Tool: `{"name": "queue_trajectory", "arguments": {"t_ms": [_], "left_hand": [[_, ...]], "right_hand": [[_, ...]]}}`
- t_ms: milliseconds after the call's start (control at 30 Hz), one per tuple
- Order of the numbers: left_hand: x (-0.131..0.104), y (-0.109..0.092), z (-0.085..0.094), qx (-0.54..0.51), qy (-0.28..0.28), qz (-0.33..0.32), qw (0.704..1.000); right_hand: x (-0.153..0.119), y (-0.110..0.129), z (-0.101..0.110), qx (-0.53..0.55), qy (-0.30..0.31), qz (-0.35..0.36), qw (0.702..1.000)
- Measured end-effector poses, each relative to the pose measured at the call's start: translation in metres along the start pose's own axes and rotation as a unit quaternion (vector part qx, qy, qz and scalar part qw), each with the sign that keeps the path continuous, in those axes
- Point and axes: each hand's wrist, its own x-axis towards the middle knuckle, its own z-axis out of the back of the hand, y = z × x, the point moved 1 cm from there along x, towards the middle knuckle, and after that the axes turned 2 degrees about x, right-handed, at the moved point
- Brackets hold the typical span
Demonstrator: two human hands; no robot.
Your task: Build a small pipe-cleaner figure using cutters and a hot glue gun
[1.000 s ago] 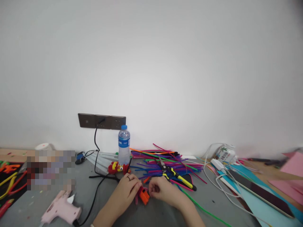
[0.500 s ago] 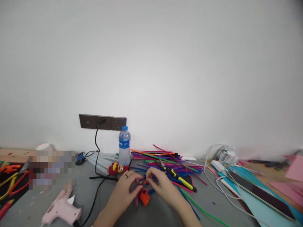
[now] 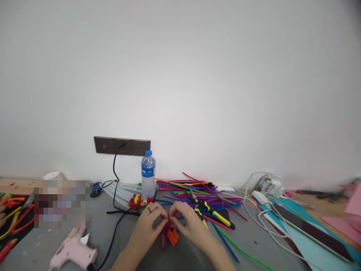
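My left hand [image 3: 152, 223], with a dark ring on one finger, is closed in a pinch at the middle of the desk. Facing it, my right hand [image 3: 187, 221] pinches too, and the fingertips of both nearly meet. Between them is a small pipe-cleaner piece, with an orange part [image 3: 172, 237] and a magenta part [image 3: 167, 228] hanging below the fingers. The exact spot they grip is partly hidden. Behind my left hand lies a red and yellow pipe-cleaner figure [image 3: 137, 201] with a round eye. Yellow-and-black pliers [image 3: 216, 215] rest beyond my right hand.
Colourful pipe cleaners [image 3: 194, 192] are heaped at the back, near a water bottle [image 3: 148, 175]. A pink glue gun [image 3: 73, 250] with a black cord lies front left. To the right are white cables, a phone [image 3: 313, 233] and a white bottle [image 3: 270, 184].
My right hand has shifted slightly left, its fingertips closer to my left hand's. More of the pliers' yellow handle shows. Fingers of another hand appear at the far left edge.
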Motion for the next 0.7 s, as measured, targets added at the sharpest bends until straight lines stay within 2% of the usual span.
{"name": "queue_trajectory", "arguments": {"t_ms": [167, 300, 400, 700], "left_hand": [[0.003, 0.002, 0.001, -0.086, -0.008, 0.078, 0.993], [0.003, 0.010, -0.003, -0.189, 0.020, 0.140, 0.972], [0.003, 0.012, -0.006, -0.244, 0.038, 0.156, 0.956], [0.003, 0.011, -0.006, -0.228, 0.045, 0.172, 0.957]], "right_hand": [[0.002, -0.005, 0.006, 0.009, -0.042, 0.026, 0.999], [0.004, -0.002, 0.006, -0.015, -0.049, 0.059, 0.997], [0.004, 0.003, 0.003, -0.023, -0.047, 0.073, 0.996], [0.005, 0.008, 0.000, -0.052, -0.054, 0.106, 0.991]]}}
